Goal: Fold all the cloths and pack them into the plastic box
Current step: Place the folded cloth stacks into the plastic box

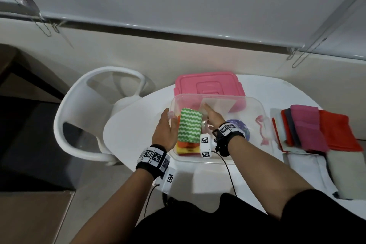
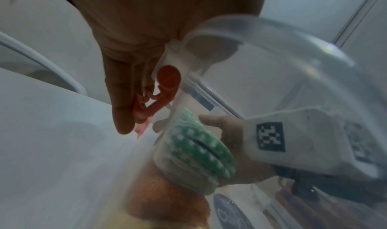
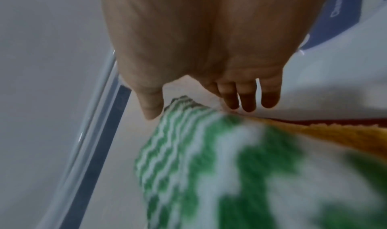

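Nearest, the clear plastic box (image 1: 255,105) is seen on the white counter (image 1: 126,125), and a small stack is already packed at its left end — a green zigzag cloth (image 1: 189,128) on top, orange and yellow folds beneath. The left hand (image 1: 166,130) is held against the box's left wall from outside, fingers straight and relaxed, nothing gripped. The right hand (image 1: 213,118) is reached inside, fingers extended beside the green cloth's far right edge, holding nothing; whether the cloth is being touched cannot be told. The step in hand is judged to be the settling of this cloth onto the stack. Next, another cloth would need to be fetched — the pile of cloths (image 1: 309,128) lies unpacked to the right. Farther back, a pink lid (image 1: 208,83) is lying behind the box, and a white chair (image 1: 83,109) stands at the left.
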Demonstrator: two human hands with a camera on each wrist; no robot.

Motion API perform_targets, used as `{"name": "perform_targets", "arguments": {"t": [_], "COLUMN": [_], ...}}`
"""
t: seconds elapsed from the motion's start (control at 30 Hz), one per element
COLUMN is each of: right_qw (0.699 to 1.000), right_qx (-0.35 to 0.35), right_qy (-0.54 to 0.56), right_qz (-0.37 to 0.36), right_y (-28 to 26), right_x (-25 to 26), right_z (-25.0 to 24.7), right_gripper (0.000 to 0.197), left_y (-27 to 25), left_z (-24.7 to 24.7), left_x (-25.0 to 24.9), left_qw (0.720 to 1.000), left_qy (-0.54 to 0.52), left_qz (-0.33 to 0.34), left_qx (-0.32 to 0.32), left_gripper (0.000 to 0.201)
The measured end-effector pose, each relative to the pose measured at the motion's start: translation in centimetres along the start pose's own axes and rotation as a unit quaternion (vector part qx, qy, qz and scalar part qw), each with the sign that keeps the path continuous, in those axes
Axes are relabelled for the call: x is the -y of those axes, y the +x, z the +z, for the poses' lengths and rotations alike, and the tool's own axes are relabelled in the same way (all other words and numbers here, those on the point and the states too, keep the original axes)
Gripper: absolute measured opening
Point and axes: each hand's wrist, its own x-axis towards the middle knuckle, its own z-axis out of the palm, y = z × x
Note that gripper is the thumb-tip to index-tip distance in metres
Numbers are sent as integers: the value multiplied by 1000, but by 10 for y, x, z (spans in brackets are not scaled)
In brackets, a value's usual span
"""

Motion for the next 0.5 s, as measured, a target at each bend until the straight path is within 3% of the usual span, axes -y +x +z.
{"name": "perform_targets", "arguments": {"t": [0.1,0.2,0.27,0.4,0.47,0.5], "right_qw": [999,996,985,944,917,905], "right_qx": [-17,-6,-38,-186,-278,-324], "right_qy": [-33,30,73,152,160,130], "right_qz": [-35,-90,-154,-226,-238,-242], "right_y": [0,-14,-28,-44,-49,-49], "right_x": [7,11,9,-9,-24,-32], "right_z": [-34,-80,-116,-193,-235,-255], "right_gripper": [84,66,49,20,15,15], "left_y": [2,0,-5,-25,-37,-45], "left_z": [2,4,12,59,95,114], "left_x": [-2,-28,-57,-119,-146,-159], "left_qw": [997,983,972,959,946,949], "left_qy": [66,112,119,107,91,54], "left_qz": [13,93,157,258,313,307], "left_qx": [-44,-115,-125,-50,1,44], "left_gripper": [68,74,67,50,43,39]}}
